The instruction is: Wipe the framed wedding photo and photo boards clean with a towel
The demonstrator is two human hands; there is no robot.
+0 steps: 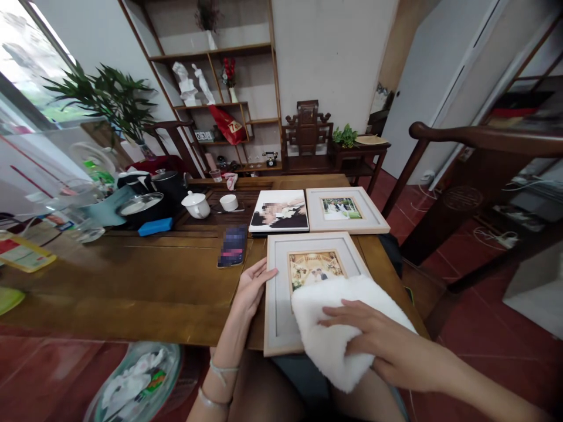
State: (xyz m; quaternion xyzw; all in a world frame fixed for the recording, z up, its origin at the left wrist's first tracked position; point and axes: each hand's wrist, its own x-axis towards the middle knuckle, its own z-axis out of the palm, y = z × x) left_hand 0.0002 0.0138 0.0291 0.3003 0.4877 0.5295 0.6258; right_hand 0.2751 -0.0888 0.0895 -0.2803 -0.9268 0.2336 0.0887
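Observation:
A light wooden picture frame [273, 305] with a wedding photo lies at the table's front edge, its near end jutting slightly past it. My left hand [253, 285] grips the frame's left side, the thumb resting on the rim. Bunched under my right hand [373, 334] is a fluffy white cloth [338, 346], pressed onto the lower right of the frame. The cloth hides that corner and part of the photo. Behind it lie a second framed photo [378, 220] and a white-edged photo panel [277, 202], side by side.
Left of the frame lies a phone [232, 246]. Farther left stand a white lidded teapot [196, 205], a white cup [229, 203], a blue sponge [155, 227] and a dark pan [145, 208]. A waste bin [173, 375] sits below the table; a wooden chair [466, 176] stands right.

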